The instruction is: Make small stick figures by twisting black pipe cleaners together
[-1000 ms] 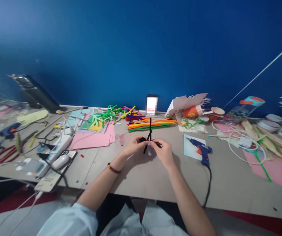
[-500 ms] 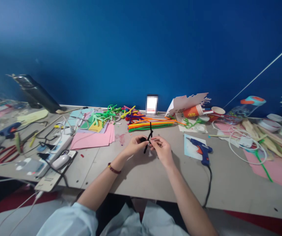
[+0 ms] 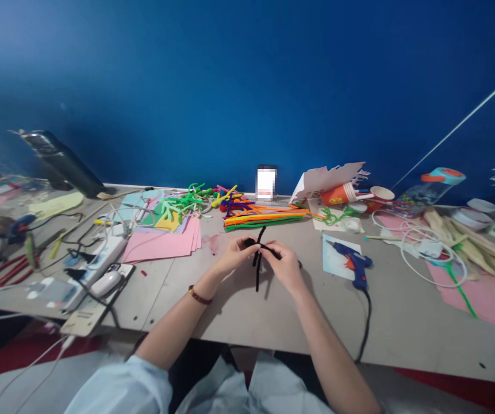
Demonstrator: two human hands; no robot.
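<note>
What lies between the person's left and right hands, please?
In the head view, a black pipe cleaner lies there, pinched by both the left hand and right hand.

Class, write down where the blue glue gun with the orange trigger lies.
In the head view the glue gun lies on a pale blue card, just right of the right hand.

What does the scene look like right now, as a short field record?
left hand: pinching black pipe cleaner
right hand: pinching the same piece from the other side
piece: bent, one end up, one end hanging down
right of hands: blue glue gun lying on table
behind hands: coloured pipe cleaner bundle
left of hands: pink paper
</note>
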